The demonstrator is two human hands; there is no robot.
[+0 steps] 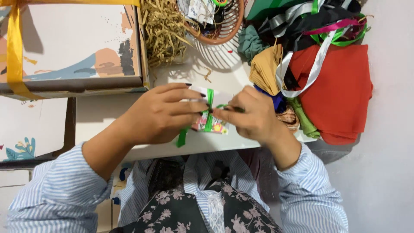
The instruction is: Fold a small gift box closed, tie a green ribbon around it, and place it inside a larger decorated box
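From the head camera, both hands meet over the middle of the white desk (103, 113). The left hand (159, 114) lies curled over a small white card (214, 123) with a flowered print at its lower edge, its fingertips pinched together on the green ribbon (209, 110) that runs up and down across the card. The right hand (252, 114) comes in from the other side, thumb and fingers closed on the same ribbon just beside the left fingertips — a loose green end hangs off the desk edge below the left hand. The card rests on the desk near its front edge, between the two hands. At the upper left stands a printed cardboard box (71, 47) tied with yellow ribbon (14, 56); beside it lies a heap of tan paper shred (161, 30), and next to that an orange wire basket (224, 26). To the right is a pile of folded cloths (336, 86) — red, mustard, green — with ribbons draped over them. Striped blue sleeves (310, 194) cover both forearms.
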